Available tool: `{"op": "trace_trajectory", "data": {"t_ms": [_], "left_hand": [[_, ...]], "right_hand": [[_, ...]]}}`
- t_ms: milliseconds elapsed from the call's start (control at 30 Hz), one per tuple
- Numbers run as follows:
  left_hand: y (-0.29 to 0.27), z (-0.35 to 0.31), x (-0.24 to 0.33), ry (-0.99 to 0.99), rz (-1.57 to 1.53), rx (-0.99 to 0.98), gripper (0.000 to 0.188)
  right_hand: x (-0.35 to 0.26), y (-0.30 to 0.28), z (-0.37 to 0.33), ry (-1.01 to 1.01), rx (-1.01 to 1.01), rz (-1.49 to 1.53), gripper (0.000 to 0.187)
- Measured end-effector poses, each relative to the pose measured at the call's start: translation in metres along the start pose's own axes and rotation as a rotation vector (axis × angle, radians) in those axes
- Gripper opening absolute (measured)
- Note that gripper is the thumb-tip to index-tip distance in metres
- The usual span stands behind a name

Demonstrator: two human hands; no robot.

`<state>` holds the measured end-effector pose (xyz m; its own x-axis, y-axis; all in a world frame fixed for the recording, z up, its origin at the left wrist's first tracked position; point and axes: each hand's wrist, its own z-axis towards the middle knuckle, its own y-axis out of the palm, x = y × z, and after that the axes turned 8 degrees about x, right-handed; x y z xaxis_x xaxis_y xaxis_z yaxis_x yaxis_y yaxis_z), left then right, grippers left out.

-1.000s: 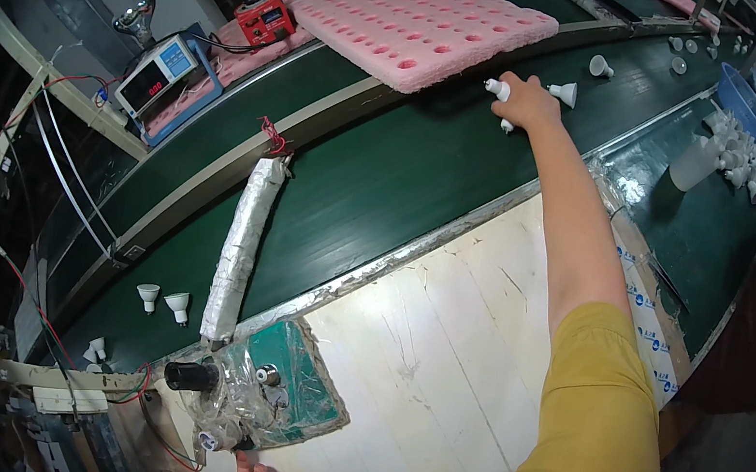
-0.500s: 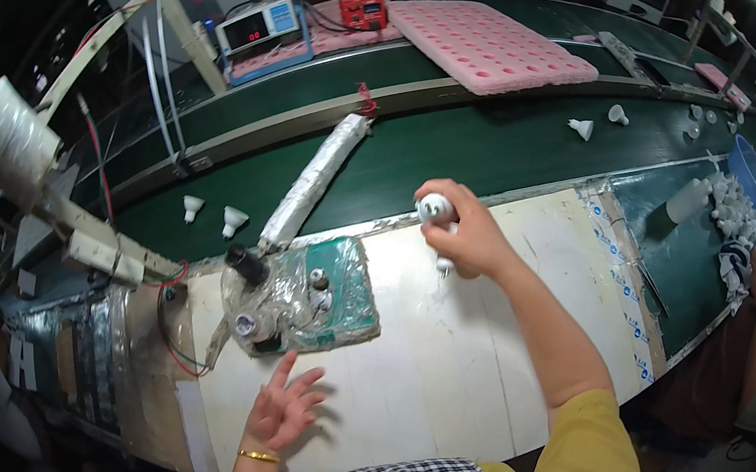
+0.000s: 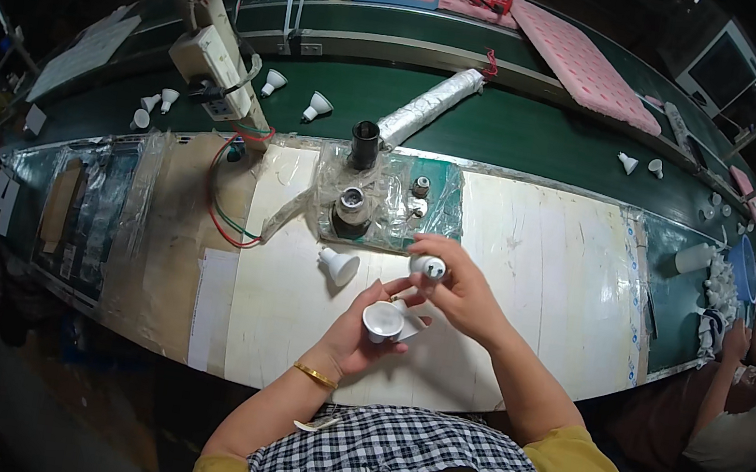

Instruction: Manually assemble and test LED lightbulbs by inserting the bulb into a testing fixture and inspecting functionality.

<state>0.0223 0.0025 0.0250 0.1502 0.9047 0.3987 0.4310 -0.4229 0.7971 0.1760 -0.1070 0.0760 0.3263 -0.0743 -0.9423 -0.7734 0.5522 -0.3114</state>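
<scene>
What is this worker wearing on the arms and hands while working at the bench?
Both forearms are bare, with no gloves on either hand. The left hand has a thin gold bangle at the wrist. The right hand shows no jewellery. Mustard-yellow short sleeves cover the upper arms, and a black-and-white checked cloth lies across the chest.

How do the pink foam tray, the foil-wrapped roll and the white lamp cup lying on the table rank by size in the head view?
1. pink foam tray
2. foil-wrapped roll
3. white lamp cup, smallest though nearest the camera.
</scene>
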Motion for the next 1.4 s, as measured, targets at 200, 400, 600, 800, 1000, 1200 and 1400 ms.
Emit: {"op": "trace_trajectory", "data": {"t_ms": [200, 400, 600, 800, 1000, 1200, 1400], "left_hand": [[-0.007, -0.025, -0.001, -0.068, -0.315, -0.072, 0.075], [-0.018, -0.030, -0.001, 0.064, 0.016, -0.077, 0.065], [-0.015, -0.026, 0.002, 0.267, 0.426, -0.012, 0.052], [-0.015, -0.024, 0.016, 0.284, 0.338, 0.067, 0.045], [-0.032, -0.013, 0.019, 0.297, 0.305, 0.169, 0.041], [-0.024, -0.023, 0.009, 0.626, 0.601, 0.187, 0.027], [-0.011, -0.030, 0.017, 0.622, 0.608, 0.216, 0.028]], "right_hand": [[0.010, -0.027, 0.012, 0.284, 0.168, -0.137, 0.048], [0.026, -0.027, 0.027, 0.136, 0.266, -0.374, 0.049], [0.027, -0.019, 0.050, -0.049, 0.244, -0.398, 0.048], [0.028, -0.016, 0.065, -0.302, 0.145, -0.706, 0.056], [0.018, -0.011, 0.067, -0.364, 0.138, -0.896, 0.052], [0.023, -0.012, 0.061, -0.348, 0.131, -0.927, 0.055], [0.023, -0.013, 0.057, -0.299, 0.130, -0.883, 0.060]]}}
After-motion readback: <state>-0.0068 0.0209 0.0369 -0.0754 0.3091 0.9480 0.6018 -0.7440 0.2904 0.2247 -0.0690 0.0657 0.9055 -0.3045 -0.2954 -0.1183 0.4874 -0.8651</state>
